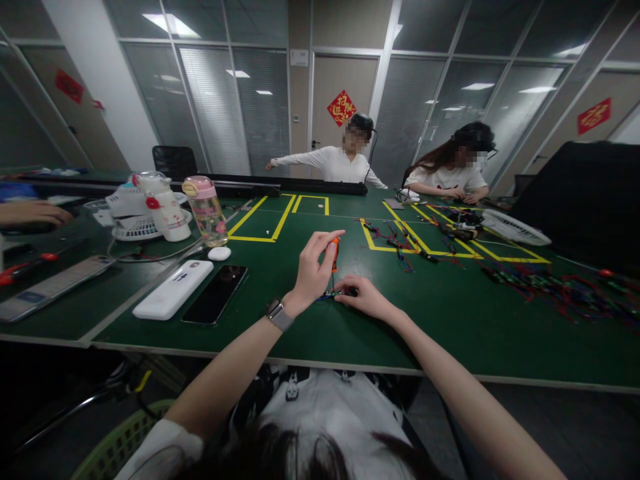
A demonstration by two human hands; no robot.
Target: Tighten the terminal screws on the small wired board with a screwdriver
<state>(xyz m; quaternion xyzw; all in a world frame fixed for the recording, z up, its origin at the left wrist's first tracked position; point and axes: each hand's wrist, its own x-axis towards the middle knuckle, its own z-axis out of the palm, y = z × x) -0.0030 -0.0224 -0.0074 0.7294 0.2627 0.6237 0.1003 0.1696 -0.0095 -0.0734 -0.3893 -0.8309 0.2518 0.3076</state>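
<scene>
An orange-handled screwdriver (335,257) stands nearly upright over the green table, and my left hand (316,265) is closed round its handle. Its thin shaft points down at a small wired part (329,294) lying on the tabletop. My right hand (367,297) rests low beside the shaft, fingers closed on that part, with a dark piece showing by the fingers. The fingers cover much of the part, and its exact kind is too small to tell. Whether the tip touches it I cannot make out.
Left of my arms lie a black phone (215,294), a white power bank (173,289) and a small white case (219,253). Two bottles (206,210) stand behind them. Wired parts (560,287) spread at the right. Two people sit opposite; another person's hand (37,215) is far left.
</scene>
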